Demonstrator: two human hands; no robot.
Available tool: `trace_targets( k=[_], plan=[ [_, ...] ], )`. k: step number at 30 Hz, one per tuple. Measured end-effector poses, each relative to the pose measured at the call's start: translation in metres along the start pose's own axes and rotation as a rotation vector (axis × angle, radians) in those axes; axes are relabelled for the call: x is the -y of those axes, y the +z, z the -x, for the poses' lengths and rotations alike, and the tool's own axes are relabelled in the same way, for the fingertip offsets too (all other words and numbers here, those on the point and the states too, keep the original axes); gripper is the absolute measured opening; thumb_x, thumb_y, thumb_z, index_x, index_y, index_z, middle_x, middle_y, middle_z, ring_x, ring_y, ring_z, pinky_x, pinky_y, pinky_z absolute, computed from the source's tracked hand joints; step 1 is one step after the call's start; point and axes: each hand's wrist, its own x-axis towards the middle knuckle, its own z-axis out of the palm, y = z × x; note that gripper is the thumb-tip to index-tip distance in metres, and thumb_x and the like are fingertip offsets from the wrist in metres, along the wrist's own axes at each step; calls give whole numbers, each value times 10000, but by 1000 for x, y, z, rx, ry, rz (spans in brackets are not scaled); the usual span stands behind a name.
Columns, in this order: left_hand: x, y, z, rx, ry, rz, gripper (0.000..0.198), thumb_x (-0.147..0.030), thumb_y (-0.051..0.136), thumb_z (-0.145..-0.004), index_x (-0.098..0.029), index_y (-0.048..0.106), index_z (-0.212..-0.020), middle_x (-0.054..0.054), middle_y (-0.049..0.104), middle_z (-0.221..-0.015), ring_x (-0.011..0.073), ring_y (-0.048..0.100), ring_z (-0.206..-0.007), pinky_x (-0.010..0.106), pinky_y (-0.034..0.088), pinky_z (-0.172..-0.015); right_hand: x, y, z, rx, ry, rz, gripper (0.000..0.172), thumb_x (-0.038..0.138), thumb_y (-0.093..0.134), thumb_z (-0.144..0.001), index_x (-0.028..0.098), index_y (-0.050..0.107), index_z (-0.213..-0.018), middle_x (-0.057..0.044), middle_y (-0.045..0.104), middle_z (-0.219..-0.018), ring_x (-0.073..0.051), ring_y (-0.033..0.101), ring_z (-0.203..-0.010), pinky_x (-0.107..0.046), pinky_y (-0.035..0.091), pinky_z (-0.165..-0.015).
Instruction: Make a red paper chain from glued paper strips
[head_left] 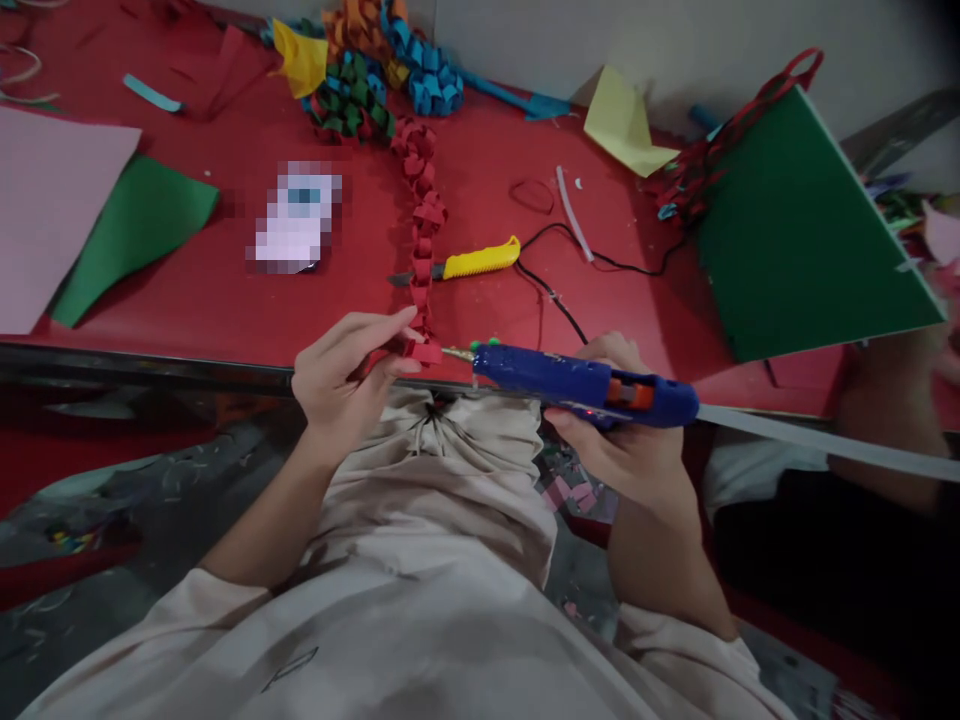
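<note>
My left hand (341, 375) pinches the near end of a red paper chain (422, 215) at the table's front edge. The chain runs away from me across the table toward a pile of coloured loops. In my right hand (630, 440) is a blue glue gun (562, 382), its metal nozzle touching or almost touching the red paper strip in my left fingers. A long translucent glue stick (817, 442) sticks out of the gun's back. Just beyond my hands lies a yellow-handled utility knife (480, 260), its blade partly under the chain.
Blue, green and orange paper chains (352, 95) are heaped at the back. A blurred phone (300, 215) lies left of the red chain, near green paper (142, 235) and pink paper (52, 210). A green board (810, 230) leans at right, beside another person's arm (892, 410). A black cord (555, 292) crosses the table.
</note>
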Motion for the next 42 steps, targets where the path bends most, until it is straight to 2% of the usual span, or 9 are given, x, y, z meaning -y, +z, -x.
trace_targets(
  k=[3, 7, 11, 16, 21, 25, 35, 42],
  plan=[
    [3, 1, 1, -18, 32, 79, 445, -270, 812, -897, -340, 726, -1327, 8, 777, -982, 128, 745, -833, 233, 611, -741, 8, 1, -9, 110, -137, 20, 301, 519, 678, -936, 253, 591, -827, -46, 612, -830, -245, 587, -763, -436, 475, -745],
    [5, 1, 4, -12, 39, 94, 482, -202, 814, -885, -328, 717, -1340, 14, 784, -998, 145, 754, -854, 255, 626, -760, 11, 6, -14, 119, -221, 81, 282, 469, 674, -956, 248, 546, -837, -26, 599, -829, -236, 558, -759, -415, 392, -747],
    [4, 0, 4, 16, 53, 65, 459, -224, 787, -913, -337, 705, -1350, 9, 784, -1011, 162, 763, -874, 279, 639, -753, 13, 7, -15, 142, -254, 131, 277, 459, 677, -955, 247, 533, -849, -29, 611, -842, -235, 555, -758, -407, 355, -737],
    [4, 0, 3, 4, 54, 46, 502, -216, 842, -860, -345, 714, -1327, -5, 780, -994, 152, 762, -872, 277, 642, -782, 12, 7, -14, 111, -275, 163, 287, 473, 658, -968, 247, 524, -854, -34, 613, -830, -234, 549, -758, -418, 354, -735],
    [2, 0, 3, 16, 56, 36, 463, -218, 805, -898, -344, 713, -1333, 2, 786, -1008, 157, 765, -874, 292, 649, -770, 12, 7, -13, 124, -274, 178, 310, 503, 654, -965, 244, 529, -850, -40, 619, -822, -240, 566, -758, -419, 371, -714],
    [2, 1, 3, -8, 60, 23, 482, -191, 830, -867, -336, 730, -1315, 2, 791, -993, 168, 769, -848, 310, 655, -776, 10, 7, -12, 100, -254, 201, 341, 531, 671, -947, 242, 533, -830, -47, 635, -838, -243, 575, -763, -432, 401, -720],
    [4, 1, 6, -21, 8, 41, 497, -239, 875, -818, -357, 746, -1283, 4, 780, -978, 178, 765, -845, 311, 657, -777, 9, 7, -10, 108, -249, 213, 302, 486, 681, -941, 241, 530, -848, -50, 614, -863, -259, 576, -779, -431, 398, -765],
    [3, 2, 2, -22, 84, 66, 492, -189, 854, -839, -297, 740, -1306, 22, 788, -992, 155, 756, -843, 289, 639, -774, 11, 7, -7, 117, -256, 241, 266, 449, 633, -975, 234, 543, -847, -51, 632, -848, -256, 589, -787, -420, 385, -737]
  ],
)
